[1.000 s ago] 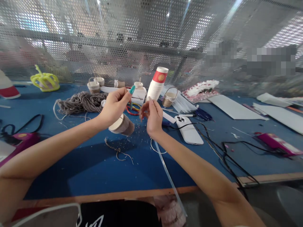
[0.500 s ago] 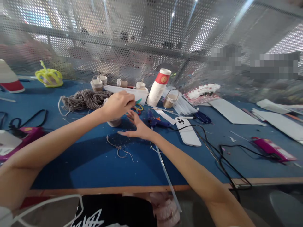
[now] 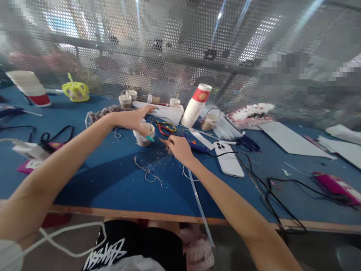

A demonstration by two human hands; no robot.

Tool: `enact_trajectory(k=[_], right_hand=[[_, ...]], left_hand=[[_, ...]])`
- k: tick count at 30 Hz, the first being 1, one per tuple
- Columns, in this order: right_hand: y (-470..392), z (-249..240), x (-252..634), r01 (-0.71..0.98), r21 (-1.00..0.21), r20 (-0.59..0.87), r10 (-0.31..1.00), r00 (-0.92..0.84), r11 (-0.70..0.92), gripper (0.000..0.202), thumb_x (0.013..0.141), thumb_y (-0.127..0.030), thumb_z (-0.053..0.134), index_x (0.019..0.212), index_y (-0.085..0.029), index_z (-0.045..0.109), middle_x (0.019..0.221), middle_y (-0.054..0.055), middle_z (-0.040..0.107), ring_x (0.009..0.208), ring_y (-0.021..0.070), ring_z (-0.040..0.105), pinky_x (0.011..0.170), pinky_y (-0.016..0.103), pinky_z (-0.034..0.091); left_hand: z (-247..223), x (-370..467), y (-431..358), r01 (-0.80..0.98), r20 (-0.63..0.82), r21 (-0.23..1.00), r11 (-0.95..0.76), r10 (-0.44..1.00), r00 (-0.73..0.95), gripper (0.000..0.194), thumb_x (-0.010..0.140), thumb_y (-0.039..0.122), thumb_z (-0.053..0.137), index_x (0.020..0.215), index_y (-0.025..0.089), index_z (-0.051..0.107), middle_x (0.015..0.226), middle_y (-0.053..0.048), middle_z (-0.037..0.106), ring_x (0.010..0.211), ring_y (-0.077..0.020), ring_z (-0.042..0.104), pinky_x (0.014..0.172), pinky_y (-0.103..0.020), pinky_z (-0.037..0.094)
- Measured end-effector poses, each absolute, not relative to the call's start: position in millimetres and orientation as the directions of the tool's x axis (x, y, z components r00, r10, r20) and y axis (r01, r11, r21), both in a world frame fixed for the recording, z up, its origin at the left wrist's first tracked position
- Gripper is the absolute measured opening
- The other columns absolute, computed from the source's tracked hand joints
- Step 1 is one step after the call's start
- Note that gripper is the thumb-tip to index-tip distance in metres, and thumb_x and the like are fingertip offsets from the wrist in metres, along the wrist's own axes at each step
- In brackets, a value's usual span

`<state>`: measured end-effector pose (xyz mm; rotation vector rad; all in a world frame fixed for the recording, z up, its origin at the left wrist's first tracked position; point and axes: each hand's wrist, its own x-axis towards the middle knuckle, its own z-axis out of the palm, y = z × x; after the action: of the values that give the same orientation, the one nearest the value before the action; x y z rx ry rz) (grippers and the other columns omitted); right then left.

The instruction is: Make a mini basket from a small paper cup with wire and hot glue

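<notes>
A small white-and-brown cup (image 3: 143, 140) with a thin handle stands on the blue table. My left hand (image 3: 138, 119) is at its rim, thumb and fingers spread apart, the thumb against the near side. To the right of the cup is my right hand (image 3: 177, 147), its index finger pointing toward the cup and the other fingers curled; whether it pinches anything is too small to tell. Scissors with red and yellow handles (image 3: 167, 128) lie just behind my right hand. Beside that hand is a blue glue gun (image 3: 199, 147), partly hidden. Gray yarn (image 3: 105, 112) lies behind my left forearm.
A stack of paper cups (image 3: 194, 107) leans behind the hands, near a small basket (image 3: 209, 121). A white phone (image 3: 229, 160) and black cables lie to the right. A glue stick (image 3: 200, 203) overhangs the front edge. A yellow-green woven piece (image 3: 75, 92) stands at the back left.
The view has shifted left. My left hand has opened from a closed shape and spread at the cup. My right hand has curled its fingers and moved right from the cup.
</notes>
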<state>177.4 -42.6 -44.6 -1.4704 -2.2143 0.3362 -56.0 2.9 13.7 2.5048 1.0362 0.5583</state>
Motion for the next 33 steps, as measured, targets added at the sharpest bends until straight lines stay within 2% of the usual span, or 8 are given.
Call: enact_trajectory(k=[4,9,13,16,20,24,28,33], right_hand=[[-48.5,-40.1,178.8,0.823,-0.398,0.260,0.910,-0.323,0.406,0.052,0.089,-0.047,0.042,0.044,-0.021,0.039,0.044,0.001,0.044,0.047,0.0143,0.047,0.051,0.027,0.028],[-50.4,-39.7,183.0,0.799,-0.387,0.468,0.844,-0.261,0.461,0.056,0.093,-0.048,0.019,0.051,-0.022,0.045,0.053,0.004,0.052,0.059,0.0174,0.053,0.059,0.030,0.035],[-46.5,-47.2,185.9,0.635,-0.527,0.464,0.817,-0.343,0.566,0.044,0.086,-0.057,0.036,0.086,-0.021,0.061,0.089,0.009,0.064,0.094,0.0232,0.056,0.083,0.039,0.042],[-47.3,-56.2,179.2,0.428,-0.746,0.298,0.831,-0.470,0.510,0.064,0.071,-0.058,0.059,0.120,-0.018,0.048,0.126,0.014,0.053,0.117,0.0256,0.049,0.097,0.043,0.039],[-53.9,-66.1,164.9,0.341,-0.852,0.227,0.867,-0.443,0.398,0.094,0.051,-0.049,0.078,0.127,-0.014,0.036,0.130,0.018,0.049,0.117,0.0282,0.049,0.100,0.044,0.039],[-52.3,-73.5,162.1,0.243,-0.906,0.277,0.920,-0.279,0.346,0.082,0.049,-0.043,0.079,0.116,-0.016,0.041,0.116,0.014,0.058,0.107,0.0264,0.056,0.094,0.043,0.044],[-45.7,-77.9,167.6,0.208,-0.905,0.309,0.909,-0.280,0.372,0.072,0.050,-0.039,0.079,0.109,-0.019,0.044,0.109,0.010,0.061,0.102,0.0248,0.058,0.093,0.043,0.044],[-47.8,-80.8,167.4,0.215,-0.896,0.324,0.903,-0.281,0.388,0.067,0.055,-0.037,0.077,0.109,-0.019,0.042,0.110,0.010,0.059,0.103,0.0244,0.058,0.093,0.043,0.044]], left_hand=[[-4.4,-65.8,-3.3,0.524,0.168,0.626,-0.577,0.756,0.632,0.091,0.054,0.034,0.074,0.134,0.018,0.034,0.131,-0.016,0.052,0.119,-0.0286,0.052,0.092,-0.037,0.046],[-34.7,-51.6,-16.6,0.517,0.289,0.726,-0.454,0.883,0.369,0.075,0.051,0.036,0.077,0.118,0.017,0.048,0.116,-0.013,0.061,0.108,-0.0278,0.057,0.092,-0.041,0.045],[-53.8,-28.3,-31.5,0.520,0.383,0.781,-0.344,0.923,0.036,0.060,0.062,0.040,0.072,0.111,0.013,0.051,0.115,-0.016,0.057,0.111,-0.0289,0.052,0.099,-0.046,0.039],[-62.2,-13.4,-41.2,0.386,0.321,0.878,-0.285,0.946,-0.032,0.050,0.077,0.047,0.056,0.114,0.013,0.051,0.118,-0.016,0.053,0.115,-0.0299,0.048,0.102,-0.048,0.035],[-64.3,0.0,-55.5,0.233,0.232,0.945,-0.231,0.972,0.022,0.051,0.085,0.058,0.036,0.111,0.018,0.056,0.115,-0.012,0.057,0.116,-0.0294,0.046,0.099,-0.048,0.039],[-56.3,2.2,-59.5,0.162,0.125,0.976,-0.145,0.985,0.122,0.059,0.087,0.061,0.027,0.106,0.018,0.061,0.107,-0.011,0.063,0.107,-0.0279,0.054,0.087,-0.043,0.048],[-45.6,-2.8,-35.7,0.235,0.304,0.923,-0.304,0.952,0.035,0.052,0.083,0.056,0.042,0.106,0.015,0.065,0.116,-0.012,0.061,0.116,-0.0282,0.050,0.099,-0.043,0.040],[-43.7,4.4,-13.7,-0.175,0.181,0.977,-0.124,0.914,0.363,0.041,0.080,0.043,0.049,0.097,0.012,0.069,0.107,-0.011,0.069,0.109,-0.0264,0.060,0.096,-0.040,0.046]])
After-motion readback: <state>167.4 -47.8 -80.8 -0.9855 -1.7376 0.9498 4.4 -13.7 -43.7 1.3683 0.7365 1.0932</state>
